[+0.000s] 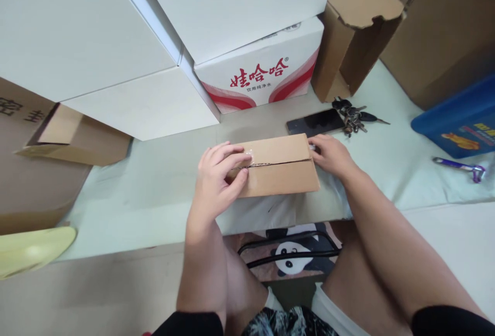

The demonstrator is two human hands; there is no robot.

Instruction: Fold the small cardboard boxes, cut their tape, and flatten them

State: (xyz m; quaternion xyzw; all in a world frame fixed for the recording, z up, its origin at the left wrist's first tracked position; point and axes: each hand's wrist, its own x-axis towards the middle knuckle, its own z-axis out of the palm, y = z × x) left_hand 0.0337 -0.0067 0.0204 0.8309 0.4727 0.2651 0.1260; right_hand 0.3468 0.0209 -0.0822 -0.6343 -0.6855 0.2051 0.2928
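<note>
A small brown cardboard box [280, 176] lies in front of me near the table's front edge, its two top flaps meeting along a narrow gap. A bit of clear tape shows on top at its left part. My left hand [216, 176] grips the box's left end, fingers over the top and thumb by the seam. At the right end of the box is my right hand [332, 155], its fingers bent in against the edge. A small pale and dark bit shows by those fingertips, too hidden to name.
Behind the box lie a phone [317, 121] and a bunch of keys [353, 115]. White cartons [263, 76] and an open tall cardboard box [358, 37] stand at the back. To the right are a blue container [460, 119] and a blue pen-like tool [458, 166]; a yellow-green object [36, 246] sits left.
</note>
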